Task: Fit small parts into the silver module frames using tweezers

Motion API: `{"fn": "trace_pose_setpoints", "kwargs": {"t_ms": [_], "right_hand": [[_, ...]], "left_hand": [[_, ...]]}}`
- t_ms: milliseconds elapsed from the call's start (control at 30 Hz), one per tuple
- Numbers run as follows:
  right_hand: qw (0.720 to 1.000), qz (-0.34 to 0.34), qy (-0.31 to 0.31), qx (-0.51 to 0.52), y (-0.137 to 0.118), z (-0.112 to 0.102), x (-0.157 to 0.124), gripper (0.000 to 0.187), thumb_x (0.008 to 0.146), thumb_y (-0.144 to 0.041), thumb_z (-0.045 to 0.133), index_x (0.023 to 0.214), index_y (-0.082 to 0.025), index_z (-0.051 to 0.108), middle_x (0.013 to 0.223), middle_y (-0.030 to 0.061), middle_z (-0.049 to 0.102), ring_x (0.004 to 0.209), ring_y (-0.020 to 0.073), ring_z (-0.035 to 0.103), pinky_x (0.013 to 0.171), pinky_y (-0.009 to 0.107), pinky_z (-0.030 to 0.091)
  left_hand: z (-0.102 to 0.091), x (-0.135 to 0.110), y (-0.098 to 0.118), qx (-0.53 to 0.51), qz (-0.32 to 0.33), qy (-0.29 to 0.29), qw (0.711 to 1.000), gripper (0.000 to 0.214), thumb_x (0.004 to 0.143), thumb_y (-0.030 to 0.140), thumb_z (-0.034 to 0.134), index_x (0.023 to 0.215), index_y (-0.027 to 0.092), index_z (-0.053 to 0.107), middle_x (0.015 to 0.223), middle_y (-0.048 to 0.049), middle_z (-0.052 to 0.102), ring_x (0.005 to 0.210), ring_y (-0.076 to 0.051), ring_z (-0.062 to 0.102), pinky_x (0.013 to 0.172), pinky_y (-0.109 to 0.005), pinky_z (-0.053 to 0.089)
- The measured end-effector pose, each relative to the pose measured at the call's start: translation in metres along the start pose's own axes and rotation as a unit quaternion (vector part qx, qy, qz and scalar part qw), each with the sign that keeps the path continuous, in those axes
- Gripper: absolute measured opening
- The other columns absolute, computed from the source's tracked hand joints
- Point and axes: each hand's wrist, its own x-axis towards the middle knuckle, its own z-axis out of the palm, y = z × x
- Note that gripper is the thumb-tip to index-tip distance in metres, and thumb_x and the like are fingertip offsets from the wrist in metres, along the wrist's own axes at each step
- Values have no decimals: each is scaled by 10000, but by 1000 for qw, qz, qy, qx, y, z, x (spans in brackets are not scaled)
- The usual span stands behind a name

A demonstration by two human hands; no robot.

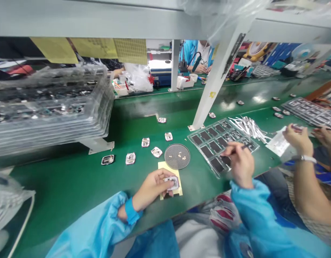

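My left hand is closed around a small rounded-square watch case, its thumb lying across the face. Under that hand is a yellow sheet, partly covered by a round grey perforated mat with a few tiny pale parts on it. Over the near side of a clear compartment tray holding flat dark rectangular pieces, my right hand pinches a thin dark pen-like tool. Its tip is blurred, so contact with a piece cannot be told. Several similar cases, among them one case, lie left of the mat.
Stacked clear trays stand at the left on a shelf. A white metal post rises behind the compartment tray. White strips lie beyond it. A co-worker's hands work at the right; another person sits across the bench.
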Motion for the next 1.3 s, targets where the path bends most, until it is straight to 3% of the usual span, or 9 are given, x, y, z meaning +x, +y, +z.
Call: {"fn": "trace_pose_setpoints", "kwargs": {"t_ms": [200, 400, 500, 633, 700, 767, 1000, 1133, 1300], "right_hand": [[943, 115, -45, -309, 35, -45, 110, 436, 589, -538, 843, 564, -163, 622, 620, 124, 586, 739, 311, 610, 744, 458, 416], [909, 128, -142, -371, 48, -43, 133, 385, 524, -486, 889, 557, -181, 657, 544, 74, 526, 511, 190, 459, 640, 434, 355], [904, 133, -129, -385, 48, -45, 133, 345, 572, -471, 869, 656, -173, 716, 578, 84, 569, 491, 170, 441, 615, 404, 381], [921, 93, -70, -371, 11, -37, 94, 357, 708, -524, 760, 831, -189, 734, 642, 91, 645, 559, 220, 523, 621, 399, 408], [963, 83, -53, -250, -18, -22, 53, 387, 705, -513, 780, 907, -188, 726, 769, 95, 710, 650, 219, 610, 665, 369, 455], [988, 65, -115, -84, -42, -1, 8, 427, 689, -509, 806, 947, -179, 723, 910, 101, 743, 777, 226, 677, 740, 342, 519], [921, -40, -380, 74, -65, 56, -81, 271, 862, -405, 702, 1040, -212, 771, 1085, 78, 742, 982, 230, 704, 858, 335, 584], [916, -5, -374, 143, -66, 70, -95, 323, 858, -356, 728, 1151, -233, 673, 991, 48, 748, 904, 185, 719, 808, 291, 589], [931, 56, -320, 168, -62, 84, -106, 321, 806, -403, 780, 914, -216, 542, 866, 43, 741, 793, 178, 702, 669, 258, 540]], "left_hand": [[-5, 4, 1, 12, 61, 86, 994, 418, 818, 419, 764, 1071, 108, 649, 879, -100, 739, 571, -119, 680, 404, -136, 349], [-8, 7, -3, -35, 70, 103, 992, 454, 844, 504, 692, 1010, 82, 714, 767, -104, 720, 514, -129, 669, 363, -151, 284], [-9, 7, -3, -74, 62, 93, 991, 477, 859, 518, 646, 1041, 82, 718, 794, -116, 724, 541, -147, 686, 371, -159, 297], [-9, 7, -6, -94, 82, 88, 988, 470, 752, 408, 780, 1076, 79, 690, 866, -125, 734, 592, -150, 690, 414, -160, 352], [-8, 9, -8, -100, 102, 98, 985, 484, 687, 376, 847, 1033, 79, 684, 889, -125, 735, 647, -157, 688, 470, -185, 451], [-7, 10, -11, -103, 105, 112, 983, 468, 686, 421, 852, 958, 77, 690, 848, -116, 730, 652, -159, 673, 511, -230, 516], [-8, 7, -4, -47, 84, 129, 987, 491, 825, 550, 699, 969, 84, 757, 678, -65, 695, 500, -108, 573, 466, -210, 395], [-9, 2, -4, 1, 109, 146, 983, 472, 898, 522, 618, 1086, 114, 762, 741, -57, 700, 519, -82, 484, 491, -209, 341], [-7, -3, -5, 37, 115, 145, 982, 439, 918, 478, 599, 1161, 142, 742, 950, -79, 741, 663, -125, 574, 602, -231, 424]]}}
